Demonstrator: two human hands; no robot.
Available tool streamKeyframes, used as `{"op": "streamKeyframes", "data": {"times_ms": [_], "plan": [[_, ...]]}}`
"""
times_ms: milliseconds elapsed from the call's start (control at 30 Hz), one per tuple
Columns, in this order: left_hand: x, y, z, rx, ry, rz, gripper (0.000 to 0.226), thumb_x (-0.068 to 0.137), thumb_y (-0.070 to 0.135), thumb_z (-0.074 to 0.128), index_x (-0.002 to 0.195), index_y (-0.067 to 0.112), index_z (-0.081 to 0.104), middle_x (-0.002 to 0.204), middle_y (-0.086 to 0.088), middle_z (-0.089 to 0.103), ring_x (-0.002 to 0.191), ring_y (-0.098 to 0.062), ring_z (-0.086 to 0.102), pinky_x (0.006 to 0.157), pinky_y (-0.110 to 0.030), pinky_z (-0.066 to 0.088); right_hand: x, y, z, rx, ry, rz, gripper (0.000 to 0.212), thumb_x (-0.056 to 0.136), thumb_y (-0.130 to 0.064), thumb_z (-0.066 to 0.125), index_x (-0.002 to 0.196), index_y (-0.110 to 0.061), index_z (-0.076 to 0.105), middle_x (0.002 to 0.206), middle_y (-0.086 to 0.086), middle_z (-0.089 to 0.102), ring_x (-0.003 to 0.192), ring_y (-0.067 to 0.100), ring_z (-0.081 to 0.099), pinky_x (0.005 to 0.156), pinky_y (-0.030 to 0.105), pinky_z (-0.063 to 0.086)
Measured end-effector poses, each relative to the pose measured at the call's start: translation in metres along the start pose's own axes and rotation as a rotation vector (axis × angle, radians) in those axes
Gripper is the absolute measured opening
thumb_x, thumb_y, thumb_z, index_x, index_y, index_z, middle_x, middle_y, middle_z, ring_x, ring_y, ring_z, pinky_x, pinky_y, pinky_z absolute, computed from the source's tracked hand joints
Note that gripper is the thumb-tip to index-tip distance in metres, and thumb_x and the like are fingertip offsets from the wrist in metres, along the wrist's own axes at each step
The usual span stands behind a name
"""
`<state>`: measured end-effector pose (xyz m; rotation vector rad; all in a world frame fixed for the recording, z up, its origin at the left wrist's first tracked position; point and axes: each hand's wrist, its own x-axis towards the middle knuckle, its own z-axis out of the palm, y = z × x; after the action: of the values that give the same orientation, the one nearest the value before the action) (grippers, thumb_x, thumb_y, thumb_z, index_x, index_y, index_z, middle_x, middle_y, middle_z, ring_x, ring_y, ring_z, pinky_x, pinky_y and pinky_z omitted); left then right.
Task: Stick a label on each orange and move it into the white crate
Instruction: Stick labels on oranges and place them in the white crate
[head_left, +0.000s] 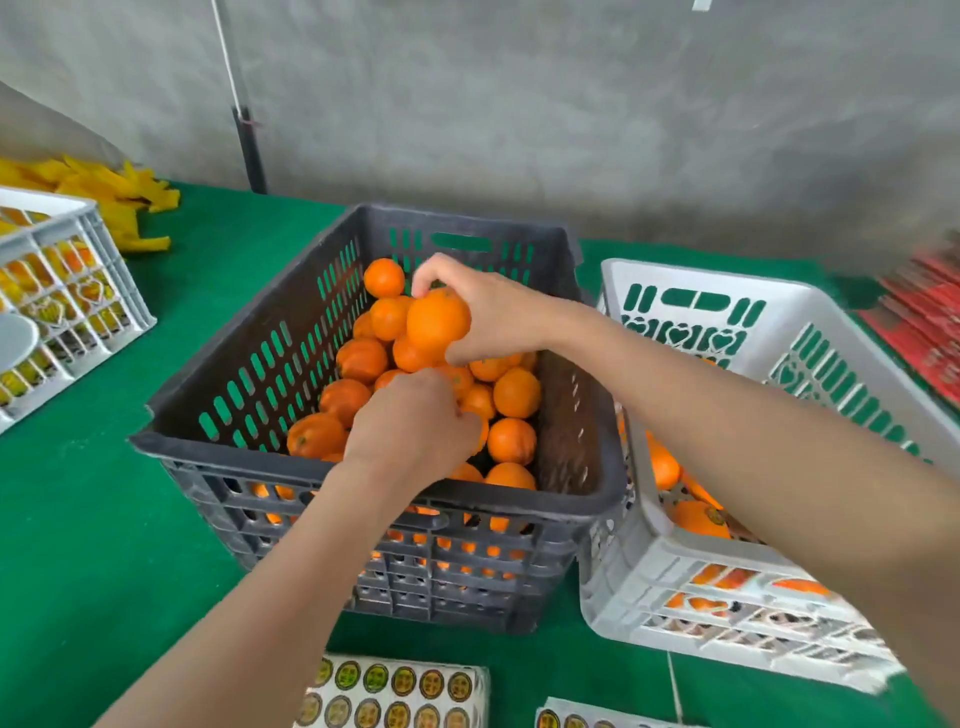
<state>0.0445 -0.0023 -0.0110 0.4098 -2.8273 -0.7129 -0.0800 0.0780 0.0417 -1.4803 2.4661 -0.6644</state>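
A dark grey crate (208, 441) in the middle of the green table holds several oranges (511, 440). My right hand (493, 312) grips one orange (437, 319), lifted above the pile. My left hand (413, 423) reaches down into the pile with curled fingers around an orange (457, 379) that is mostly hidden. To the right stands the white crate (831, 322), tilted, with a few labelled oranges (698, 519) inside. Sheets of round labels (395, 693) lie at the near edge.
Another white crate (67, 249) with fruit stands at the far left, with yellow strips (119, 192) behind it. Red packaging (924, 322) lies at the far right. A second label sheet (587, 719) sits at the bottom edge. A grey wall rises behind the table.
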Motion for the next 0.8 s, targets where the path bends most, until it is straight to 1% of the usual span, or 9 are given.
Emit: {"op": "streamKeyframes", "data": {"times_ms": [67,133,200,267,400,500,633,700,800], "plan": [[-0.004,0.0,-0.003,0.027,0.058,0.041,0.025,0.082,0.025,0.06,0.064,0.008,0.055,0.057,-0.004,0.053,0.052,-0.023,0.048,0.044,-0.026,0.031,-0.043,-0.004,-0.018,0.209,0.132,-0.047,0.075,0.069,-0.007,0.073,0.132,-0.029,0.039,0.134,-0.014,0.039,0.117,0.004,0.043,0.086,0.016,0.044],[-0.012,0.001,-0.005,0.007,0.175,0.104,0.018,0.083,0.029,0.063,0.075,0.013,0.064,0.062,0.002,0.059,0.055,-0.018,0.055,0.044,-0.022,0.034,-0.091,-0.007,-0.027,0.458,0.19,-0.023,0.076,0.067,-0.011,0.076,0.13,-0.034,0.042,0.138,-0.01,0.04,0.122,0.007,0.045,0.093,0.024,0.047],[-0.023,0.002,-0.008,-0.081,0.354,0.231,0.007,0.083,0.023,0.068,0.081,0.017,0.066,0.059,0.014,0.055,0.052,-0.003,0.051,0.043,-0.017,0.034,-0.138,-0.01,-0.025,0.692,0.25,0.005,0.068,0.062,-0.01,0.076,0.12,-0.034,0.049,0.132,-0.003,0.046,0.115,0.014,0.053,0.083,0.03,0.053],[-0.033,0.006,-0.01,-0.209,0.479,0.341,0.006,0.082,0.012,0.071,0.086,0.015,0.068,0.061,0.02,0.053,0.047,-0.008,0.05,0.047,-0.013,0.038,-0.179,-0.012,-0.017,0.836,0.336,0.036,0.065,0.058,-0.005,0.075,0.111,-0.034,0.051,0.122,-0.005,0.049,0.104,0.014,0.058,0.074,0.026,0.052],[-0.07,0.034,-0.002,-0.449,0.48,0.371,0.01,0.082,0.019,0.061,0.091,0.024,0.062,0.069,0.018,0.059,0.066,-0.01,0.056,0.055,-0.008,0.039,-0.244,-0.011,0.009,1.007,0.406,0.116,0.069,0.046,-0.007,0.082,0.099,-0.039,0.05,0.107,-0.017,0.058,0.092,0.013,0.063,0.07,0.03,0.054],[-0.11,0.064,0.019,-0.565,0.354,0.38,0.01,0.083,0.023,0.058,0.086,0.032,0.061,0.063,0.013,0.063,0.062,-0.003,0.058,0.052,-0.007,0.04,-0.276,-0.012,0.035,1.008,0.45,0.129,0.068,0.045,-0.014,0.081,0.102,-0.028,0.046,0.098,-0.019,0.063,0.091,0.011,0.063,0.07,0.032,0.054],[-0.155,0.093,0.048,-0.826,0.007,0.165,0.029,0.082,0.051,0.054,0.083,0.025,0.066,0.069,0.004,0.069,0.06,-0.009,0.065,0.053,-0.018,0.052,-0.305,-0.016,0.074,0.969,0.52,0.209,0.068,0.045,-0.023,0.086,0.099,-0.04,0.049,0.101,-0.016,0.062,0.098,0.012,0.06,0.077,0.04,0.054],[-0.169,0.098,0.063,-1.042,-0.29,-0.062,0.051,0.071,0.058,0.054,0.1,0.017,0.065,0.087,-0.004,0.072,0.077,-0.017,0.07,0.066,-0.032,0.059,-0.313,-0.018,0.091,0.905,0.567,0.3,0.075,0.044,-0.03,0.089,0.104,-0.043,0.046,0.104,-0.019,0.059,0.1,0.008,0.06,0.081,0.038,0.055],[-0.181,0.105,0.085,-1.319,-0.651,-0.295,0.059,0.074,0.045,0.07,0.12,0.012,0.056,0.113,-0.009,0.069,0.102,-0.025,0.067,0.088,-0.043,0.054,-0.318,-0.02,0.115,0.751,0.635,0.432,0.075,0.049,-0.039,0.086,0.107,-0.051,0.04,0.103,-0.029,0.051,0.098,-0.002,0.056,0.077,0.021,0.052]]}}
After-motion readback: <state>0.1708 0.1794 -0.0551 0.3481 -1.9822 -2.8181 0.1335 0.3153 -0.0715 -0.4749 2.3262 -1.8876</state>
